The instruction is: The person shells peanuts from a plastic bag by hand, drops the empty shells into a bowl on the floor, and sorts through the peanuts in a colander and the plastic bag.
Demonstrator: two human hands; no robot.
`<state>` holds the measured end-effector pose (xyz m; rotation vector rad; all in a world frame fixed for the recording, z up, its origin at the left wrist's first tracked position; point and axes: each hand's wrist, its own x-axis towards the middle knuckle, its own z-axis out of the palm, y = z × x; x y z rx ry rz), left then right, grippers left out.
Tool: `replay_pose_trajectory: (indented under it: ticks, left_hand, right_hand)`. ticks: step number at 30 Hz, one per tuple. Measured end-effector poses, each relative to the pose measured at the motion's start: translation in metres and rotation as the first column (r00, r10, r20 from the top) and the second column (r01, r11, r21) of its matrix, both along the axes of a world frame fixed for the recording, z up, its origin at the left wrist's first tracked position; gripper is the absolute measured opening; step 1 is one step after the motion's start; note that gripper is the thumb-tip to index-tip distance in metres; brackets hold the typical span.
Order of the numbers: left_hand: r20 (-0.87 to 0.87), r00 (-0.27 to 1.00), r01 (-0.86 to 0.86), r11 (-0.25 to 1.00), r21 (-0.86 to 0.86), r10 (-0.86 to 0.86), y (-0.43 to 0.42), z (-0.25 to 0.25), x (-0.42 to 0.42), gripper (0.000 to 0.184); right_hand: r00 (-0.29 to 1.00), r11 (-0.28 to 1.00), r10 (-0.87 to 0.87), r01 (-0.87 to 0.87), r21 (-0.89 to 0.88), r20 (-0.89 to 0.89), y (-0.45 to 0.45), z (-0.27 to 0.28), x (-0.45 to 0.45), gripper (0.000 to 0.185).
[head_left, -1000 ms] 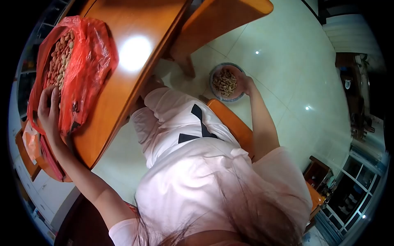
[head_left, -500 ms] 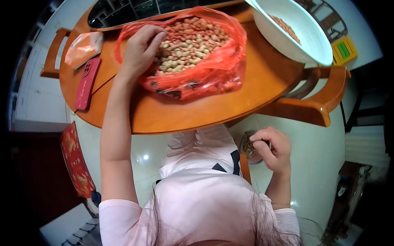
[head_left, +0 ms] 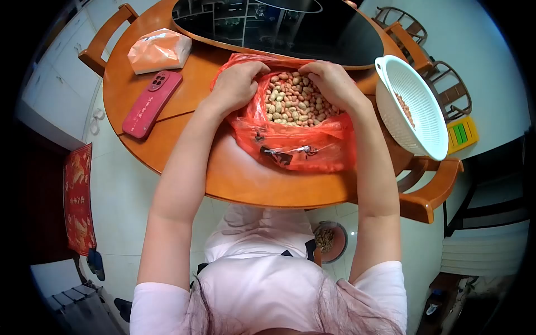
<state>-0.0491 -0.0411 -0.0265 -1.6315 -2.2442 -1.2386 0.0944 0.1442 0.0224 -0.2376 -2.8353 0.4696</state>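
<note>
Pale floor tiles (head_left: 125,212) surround the wooden table (head_left: 268,187), whose far side carries a glossy black turntable (head_left: 279,30). Your red plastic bag (head_left: 307,148) sits towards the near edge, its mouth spread around a heap of peanuts (head_left: 296,100) in their shells. Half a second ago your right hand (head_left: 335,86) was down by the bowl (head_left: 339,243) on the floor, and a second ago it was at that bowl's rim; now it has come up to the right side of the bag's mouth. Your left hand (head_left: 237,86), which lay over the nuts at the left, is now drawn back to the left side of the opening. Both hands are half-closed, fingers curled inwards at the plastic; you cannot tell from here whether either one pinches the film, since the fingertips are partly hidden. By the table's left edge lie your pink phone (head_left: 152,106) and, beyond it, an orange-and-white packet (head_left: 161,51). At the right edge stands a white colander (head_left: 391,111) with some reddish bits (head_left: 405,109) inside. Below, the bowl holds a pale brown heap (head_left: 324,240).
</note>
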Motion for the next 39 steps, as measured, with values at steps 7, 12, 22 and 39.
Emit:
replay_pose_trajectory:
  ticks: [7,12,22,39]
  left_hand:
    - [-0.197,0.97,0.153,0.987,0.047,-0.141,-0.003,0.02,0.016,0.03]
    - [-0.222,0.908,0.276,0.906,-0.321,-0.355,-0.01,0.024,0.038,0.077]
    - [-0.156,0.903,0.342,0.89,-0.302,-0.4,-0.008,0.021,0.057,0.08]
    - [0.182,0.894,0.436,0.889,-0.14,-0.41,-0.007,0.028,0.03,0.063]
  right_hand:
    - [0.993,0.992,0.107,-0.11,0.067,0.047,-0.001,-0.007,0.012,0.054]
    - [0.972,0.993,0.11,-0.119,0.028,0.208,-0.004,0.008,0.042,0.081]
    - [0.967,0.997,0.063,-0.069,0.018,0.248,-0.029,0.006,0.066,0.09]
    - [0.997,0.948,0.075,-0.065,-0.311,0.02,-0.01,-0.007,0.051,0.048]
